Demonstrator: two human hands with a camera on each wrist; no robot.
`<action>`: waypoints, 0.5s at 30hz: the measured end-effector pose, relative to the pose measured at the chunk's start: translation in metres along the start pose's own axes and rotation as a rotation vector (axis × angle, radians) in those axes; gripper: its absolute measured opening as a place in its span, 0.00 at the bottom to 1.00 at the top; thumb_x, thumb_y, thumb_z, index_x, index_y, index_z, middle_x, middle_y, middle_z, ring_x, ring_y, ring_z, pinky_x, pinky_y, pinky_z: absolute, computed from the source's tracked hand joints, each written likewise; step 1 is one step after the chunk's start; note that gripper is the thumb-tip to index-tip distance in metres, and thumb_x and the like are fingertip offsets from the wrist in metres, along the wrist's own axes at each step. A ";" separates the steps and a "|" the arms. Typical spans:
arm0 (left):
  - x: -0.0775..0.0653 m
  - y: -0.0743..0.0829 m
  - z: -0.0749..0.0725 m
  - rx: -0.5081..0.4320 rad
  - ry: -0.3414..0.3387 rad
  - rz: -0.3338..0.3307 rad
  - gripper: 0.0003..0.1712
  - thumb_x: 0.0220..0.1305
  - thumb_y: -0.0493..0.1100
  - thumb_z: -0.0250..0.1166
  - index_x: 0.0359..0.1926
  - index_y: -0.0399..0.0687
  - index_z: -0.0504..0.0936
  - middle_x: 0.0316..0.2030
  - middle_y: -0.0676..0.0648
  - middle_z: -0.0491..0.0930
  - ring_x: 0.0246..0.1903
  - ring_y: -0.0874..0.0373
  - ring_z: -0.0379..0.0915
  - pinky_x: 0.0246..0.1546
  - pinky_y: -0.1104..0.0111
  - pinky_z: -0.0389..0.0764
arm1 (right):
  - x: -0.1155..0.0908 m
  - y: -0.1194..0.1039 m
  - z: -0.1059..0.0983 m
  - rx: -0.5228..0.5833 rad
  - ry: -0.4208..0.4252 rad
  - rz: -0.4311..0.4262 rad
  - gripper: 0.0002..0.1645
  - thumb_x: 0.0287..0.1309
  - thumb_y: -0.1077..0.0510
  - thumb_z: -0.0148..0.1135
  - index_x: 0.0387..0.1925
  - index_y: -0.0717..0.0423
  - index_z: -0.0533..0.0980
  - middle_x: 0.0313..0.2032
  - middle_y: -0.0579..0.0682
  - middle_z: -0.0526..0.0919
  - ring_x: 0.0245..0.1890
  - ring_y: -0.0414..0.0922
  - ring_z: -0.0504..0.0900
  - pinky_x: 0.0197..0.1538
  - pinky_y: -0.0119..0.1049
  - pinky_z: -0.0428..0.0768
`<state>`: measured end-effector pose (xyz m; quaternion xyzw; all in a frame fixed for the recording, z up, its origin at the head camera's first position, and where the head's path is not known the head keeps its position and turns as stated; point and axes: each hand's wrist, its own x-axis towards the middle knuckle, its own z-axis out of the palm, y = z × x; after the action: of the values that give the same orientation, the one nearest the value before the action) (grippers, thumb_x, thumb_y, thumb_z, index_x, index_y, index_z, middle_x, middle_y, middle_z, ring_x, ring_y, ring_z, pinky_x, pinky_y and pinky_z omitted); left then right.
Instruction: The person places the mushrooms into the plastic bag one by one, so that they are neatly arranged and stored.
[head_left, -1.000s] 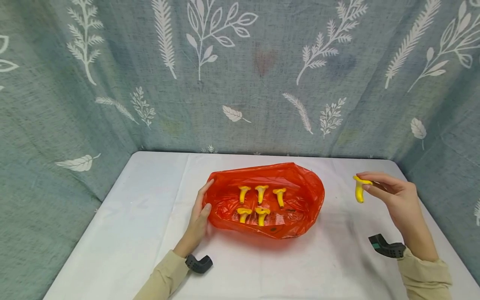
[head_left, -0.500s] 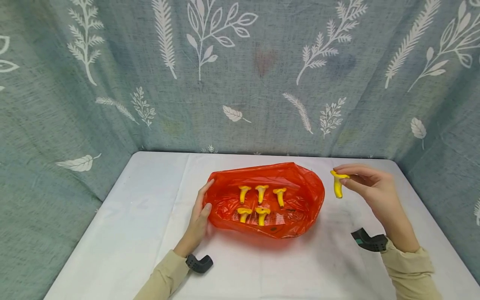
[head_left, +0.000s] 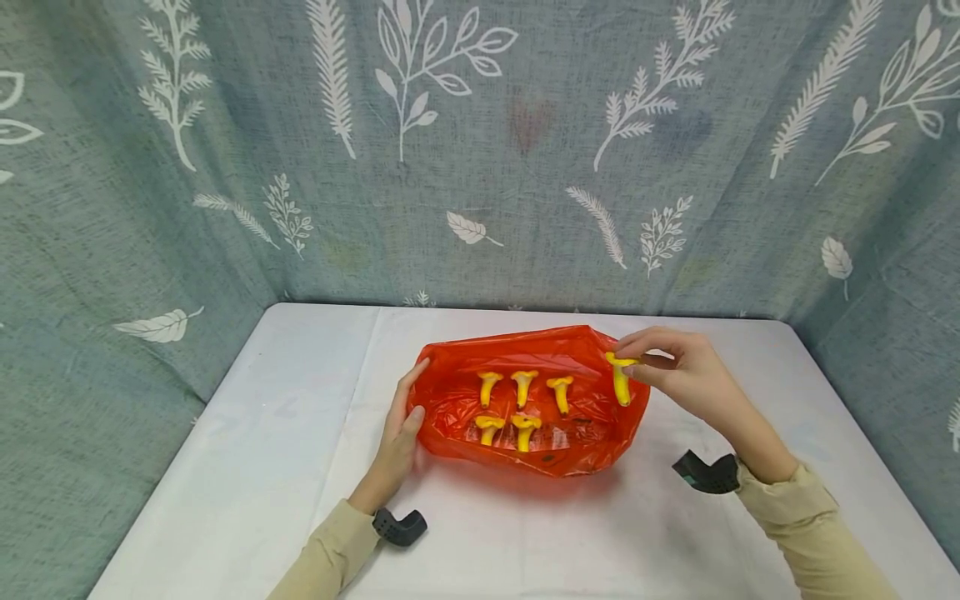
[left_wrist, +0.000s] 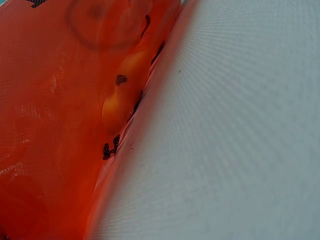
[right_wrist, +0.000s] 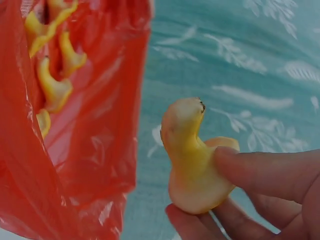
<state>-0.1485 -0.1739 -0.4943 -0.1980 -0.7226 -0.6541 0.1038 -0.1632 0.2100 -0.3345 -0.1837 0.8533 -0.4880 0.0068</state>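
A red plastic bag (head_left: 581, 461) lies on the white table with its mouth spread toward me. Inside it are several yellow chanterelle mushrooms (head_left: 522, 387) in two rows. My left hand (head_left: 397, 439) grips the bag's left edge, the thumb on the near side. Between thumb and fingertips, my right hand (head_left: 686, 371) pinches another chanterelle (head_left: 621, 383) by its cap, stem downward. In the head view this mushroom overlaps the right end of the bag; the right wrist view shows the chanterelle (right_wrist: 187, 160) beside the red plastic (right_wrist: 95, 150). The left wrist view shows a blurry mushroom shape through the bag (left_wrist: 50, 110).
The white-covered table (head_left: 285, 400) extends around the bag on all sides. A grey-green curtain (head_left: 480, 192) with white leaf prints stands behind and to both sides. A dark wrist mount (head_left: 400, 528) sits at the left wrist, another mount (head_left: 708, 472) at the right.
My right hand has moved left with the chanterelle, from the right side of the table to the bag's right end. The left hand and bag have stayed put.
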 end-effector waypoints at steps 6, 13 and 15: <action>-0.001 0.001 0.000 0.007 0.000 0.000 0.36 0.70 0.36 0.44 0.77 0.58 0.54 0.76 0.53 0.51 0.75 0.54 0.44 0.71 0.43 0.49 | 0.013 -0.008 0.015 -0.115 -0.131 -0.034 0.07 0.60 0.71 0.62 0.38 0.60 0.81 0.45 0.54 0.84 0.50 0.51 0.82 0.53 0.43 0.82; 0.000 0.002 0.000 -0.001 -0.001 0.000 0.36 0.70 0.37 0.44 0.77 0.56 0.54 0.76 0.52 0.51 0.75 0.52 0.45 0.70 0.42 0.51 | 0.030 -0.013 0.028 -0.298 -0.309 -0.070 0.05 0.62 0.70 0.59 0.36 0.59 0.74 0.42 0.55 0.84 0.44 0.50 0.82 0.43 0.43 0.81; 0.000 0.002 0.000 -0.006 -0.001 -0.005 0.36 0.70 0.36 0.44 0.77 0.57 0.54 0.76 0.52 0.50 0.75 0.53 0.45 0.70 0.43 0.51 | 0.036 -0.015 0.032 -0.319 -0.350 -0.058 0.05 0.62 0.70 0.59 0.35 0.60 0.73 0.41 0.55 0.83 0.41 0.49 0.81 0.42 0.42 0.79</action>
<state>-0.1474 -0.1742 -0.4925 -0.1968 -0.7211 -0.6565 0.1014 -0.1857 0.1652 -0.3327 -0.2886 0.8997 -0.3080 0.1114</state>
